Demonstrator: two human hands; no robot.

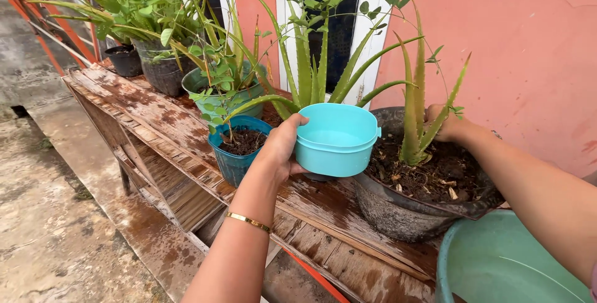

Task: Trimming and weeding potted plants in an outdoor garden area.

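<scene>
My left hand grips the side of a small turquoise plastic tub, held level above the wooden bench between two pots. A gold bangle sits on that wrist. My right hand reaches into a large dark pot and rests behind an aloe plant growing in its dark soil. Whether its fingers hold the plant's leaves is hidden by the plant.
A weathered, wet wooden bench carries a row of potted plants: a small blue pot, a green pot and dark pots farther back. A large green basin sits at the lower right. A pink wall stands behind.
</scene>
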